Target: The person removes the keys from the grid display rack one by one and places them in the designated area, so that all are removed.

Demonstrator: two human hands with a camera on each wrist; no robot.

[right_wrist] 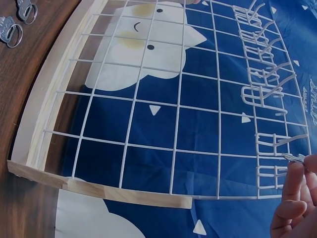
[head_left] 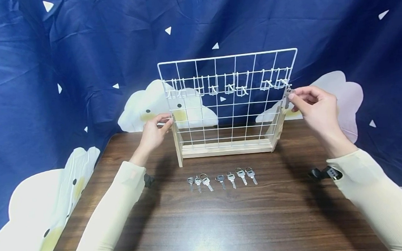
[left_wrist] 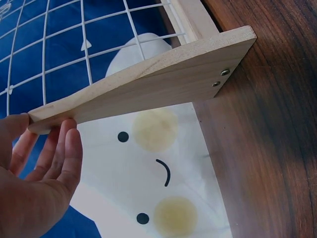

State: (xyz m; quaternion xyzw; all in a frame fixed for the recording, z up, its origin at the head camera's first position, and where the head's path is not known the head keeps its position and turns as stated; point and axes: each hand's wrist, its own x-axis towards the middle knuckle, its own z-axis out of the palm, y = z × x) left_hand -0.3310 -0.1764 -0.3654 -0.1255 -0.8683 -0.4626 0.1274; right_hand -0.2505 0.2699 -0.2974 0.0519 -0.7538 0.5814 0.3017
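Observation:
A white wire grid rack (head_left: 227, 56) stands on a wooden base (head_left: 227, 152), with several white wire hooks (head_left: 242, 90) along its upper part. Thumb and fingers of my left hand (head_left: 155, 134) grip the upper end of the left wooden side piece (left_wrist: 148, 87). At the right edge, my right hand (head_left: 318, 107) pinches a small silver key (head_left: 287, 102) just below the rightmost hook (head_left: 282, 82). Fingers cover part of this key in the right wrist view. Whether its ring touches the hook I cannot tell.
Several silver keys (head_left: 240, 174) with rings lie in a row on the dark wooden table (head_left: 265, 223), in front of the rack. Behind hangs a blue curtain (head_left: 110, 50) with white cloud faces and small triangles.

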